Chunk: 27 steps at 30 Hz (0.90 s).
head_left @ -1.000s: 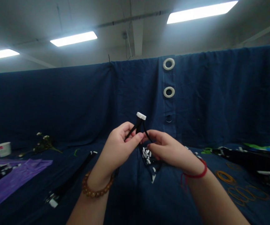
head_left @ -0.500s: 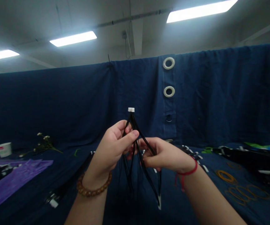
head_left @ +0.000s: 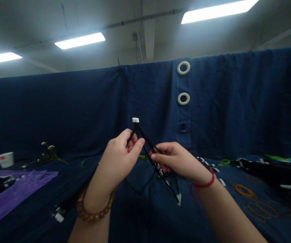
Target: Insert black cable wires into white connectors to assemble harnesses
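Note:
In the head view, a black cable harness (head_left: 146,136) is stretched between my two hands. Its white connector (head_left: 135,120) points up, above my left fingers, and the wires split below it into two strands. My left hand (head_left: 125,152) is closed on the left strand, thumb against the fingers. Pinched in my right hand (head_left: 172,157) is the right strand, lower down. More wires and a white end piece (head_left: 179,199) hang beneath the right hand. A thin wire loop droops between the hands. The left fingertips are partly hidden.
Purple plastic (head_left: 31,184) and a white cup (head_left: 5,159) lie at left, near small white flowers (head_left: 49,152). More black cables (head_left: 66,204) rest by my left forearm. At right are orange rings (head_left: 243,191) and a dark cable pile (head_left: 269,172). A blue curtain (head_left: 84,108) hangs behind.
My hands have moved apart, the left one leftward. The strands have spread wider, and the connector has shifted slightly left. The hanging white end has swung up and right.

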{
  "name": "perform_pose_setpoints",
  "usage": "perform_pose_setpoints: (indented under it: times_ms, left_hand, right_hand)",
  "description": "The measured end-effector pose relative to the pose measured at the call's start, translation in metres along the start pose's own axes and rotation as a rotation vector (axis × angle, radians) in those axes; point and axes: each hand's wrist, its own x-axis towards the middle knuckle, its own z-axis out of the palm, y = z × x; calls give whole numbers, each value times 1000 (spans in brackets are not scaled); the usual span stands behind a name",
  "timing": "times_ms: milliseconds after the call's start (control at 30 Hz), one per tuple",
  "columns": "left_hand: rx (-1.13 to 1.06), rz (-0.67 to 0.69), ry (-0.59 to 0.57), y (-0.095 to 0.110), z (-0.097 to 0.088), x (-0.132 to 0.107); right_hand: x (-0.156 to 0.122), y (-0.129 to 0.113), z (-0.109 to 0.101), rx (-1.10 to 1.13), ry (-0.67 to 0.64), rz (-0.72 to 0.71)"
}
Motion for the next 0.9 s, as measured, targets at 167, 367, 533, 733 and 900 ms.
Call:
perform_pose_setpoints:
  times_ms: [167,367,533,733,900]
  left_hand:
    - [210,72,-21,-3,-3,0]
    - [442,83,87,-8,-4,1]
    - [739,-2,96,-10,0,0]
    - [806,-135,203,-28,-13,8]
    - [116,-106,-237,-23,-9,8]
  right_hand:
    - [4,5,-2,-230,263,-49]
    - [0,4,-17,-596,660,-151]
    - [-6,0,-18,-792,788,-185]
    - [-14,0,-35,-817,965,-166]
    - [-11,-2,-33,-672,689,-114]
